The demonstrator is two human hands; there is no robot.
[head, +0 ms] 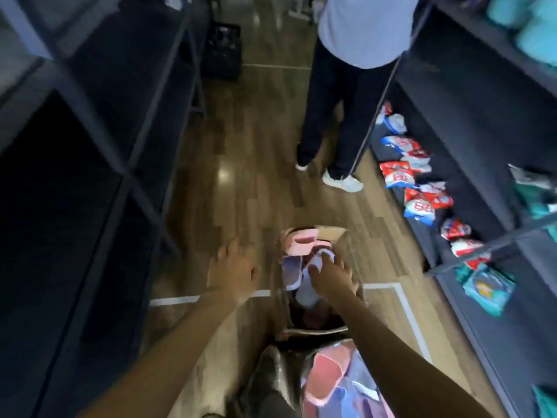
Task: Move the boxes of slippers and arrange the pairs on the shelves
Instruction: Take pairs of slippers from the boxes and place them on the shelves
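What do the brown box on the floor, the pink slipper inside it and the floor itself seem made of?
The open brown box looks like matt cardboard: thin tan walls and flaps. The pink slipper at its far end seems soft foam or rubber; blur leaves this open. The brown plank-patterned floor looks like glossy wood or laminate, as it reflects light.

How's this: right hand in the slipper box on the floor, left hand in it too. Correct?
No. The left hand is outside the box, open over the floor to its left; the right hand is in it, on a lilac slipper. Head view.
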